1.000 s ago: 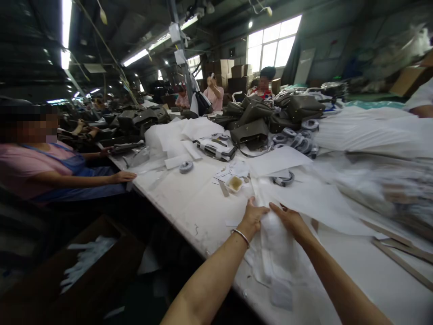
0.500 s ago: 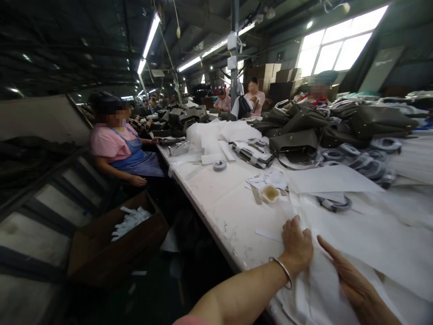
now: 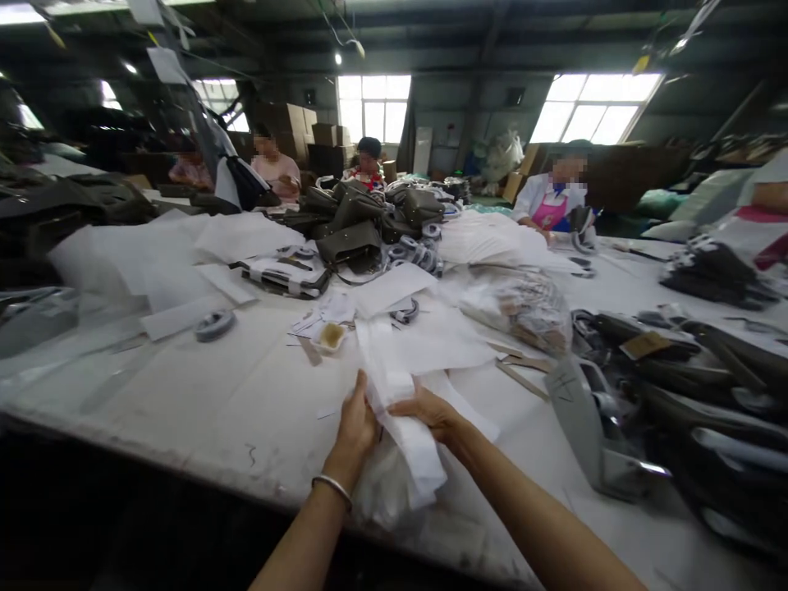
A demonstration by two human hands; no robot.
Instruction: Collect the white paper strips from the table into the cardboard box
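Both my hands grip a bundle of white wrapping paper [image 3: 394, 386] at the near edge of a long white table [image 3: 203, 394]. My left hand [image 3: 357, 427], with a metal bangle on the wrist, pinches the paper's left side, thumb up. My right hand [image 3: 431, 410] closes on the paper's right side, fingers curled over it. The paper runs away from me in a folded strip and hangs crumpled below my hands.
A small tray of yellowish stuff [image 3: 331, 335], a tape roll [image 3: 214, 325], white sheets and olive handbags [image 3: 350, 238] lie further back. Dark bags and straps [image 3: 689, 386] crowd the right. Several people sit at the far side.
The view has swung right, so the seated person in pink at the left is gone. My hands have gathered the paper into a narrower bunch and lifted it slightly.
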